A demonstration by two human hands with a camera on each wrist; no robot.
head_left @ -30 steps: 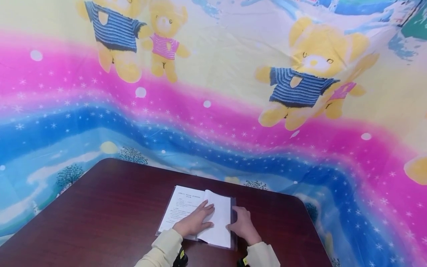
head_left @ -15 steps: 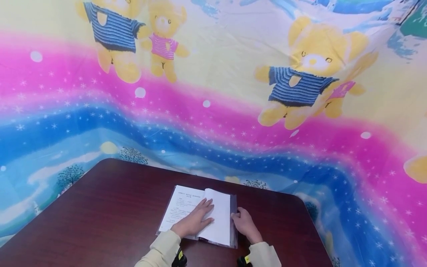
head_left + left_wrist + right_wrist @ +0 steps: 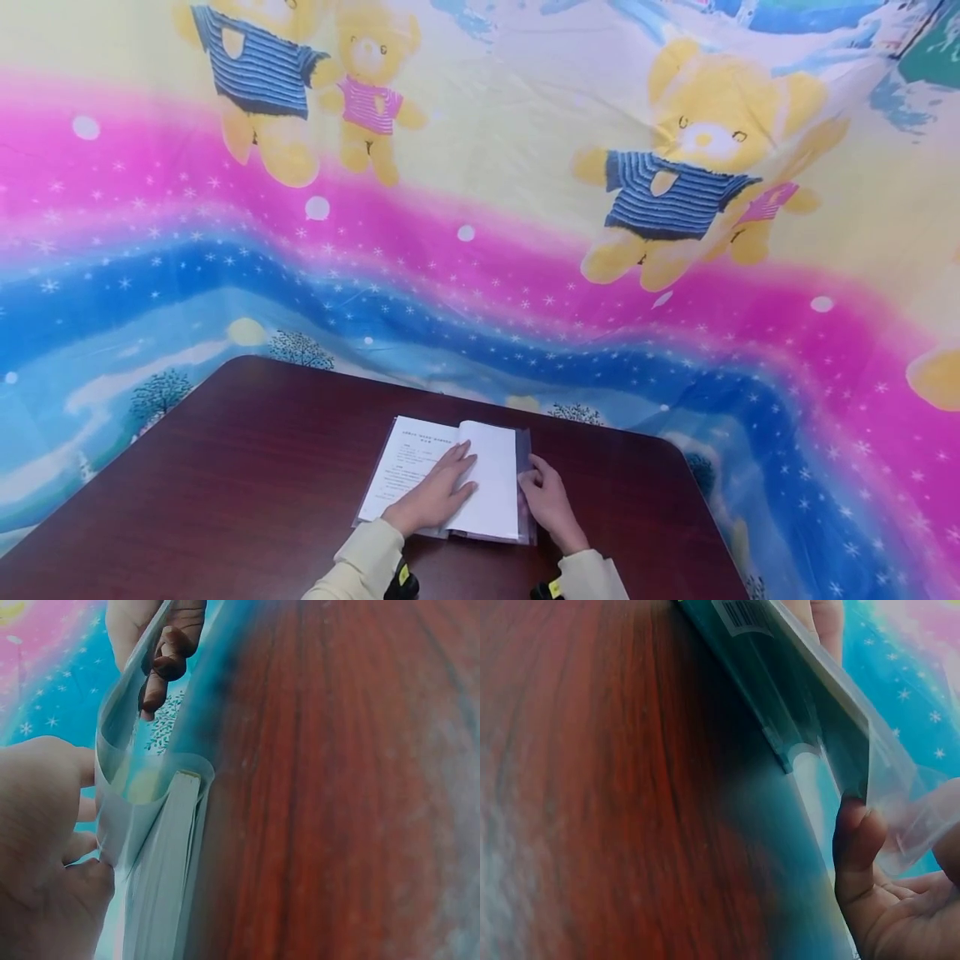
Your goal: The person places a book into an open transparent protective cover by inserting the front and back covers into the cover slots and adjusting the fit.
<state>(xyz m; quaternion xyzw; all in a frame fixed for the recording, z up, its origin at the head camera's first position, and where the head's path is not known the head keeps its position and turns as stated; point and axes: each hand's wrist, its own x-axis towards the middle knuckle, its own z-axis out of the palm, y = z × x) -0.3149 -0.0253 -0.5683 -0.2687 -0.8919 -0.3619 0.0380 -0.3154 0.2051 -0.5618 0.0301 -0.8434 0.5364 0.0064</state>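
An open book (image 3: 491, 475) lies on the table, with printed text on its left page and a blank right page. Its clear plastic cover (image 3: 524, 443) shows as a dark strip beyond the right page's edge. Across the middle of the book rests my left hand (image 3: 435, 493), fingers extended over the fold and onto the blank page. My right hand (image 3: 551, 502) pinches the cover's right edge between thumb and fingers. In the right wrist view the fingers (image 3: 859, 836) curl under the raised cover (image 3: 900, 776). The left wrist view shows the cover bent upward beside the page stack (image 3: 169, 859).
The dark reddish-brown table (image 3: 247, 492) extends around the book on all sides. Behind it hangs a printed cloth (image 3: 495, 333) with bears and snowflakes. A barcode label (image 3: 742, 615) is on the cover's underside.
My right hand has closed its fingers on the cover's right edge, and the book's lower right corner has shifted slightly up. My left hand stays on the pages almost unmoved.
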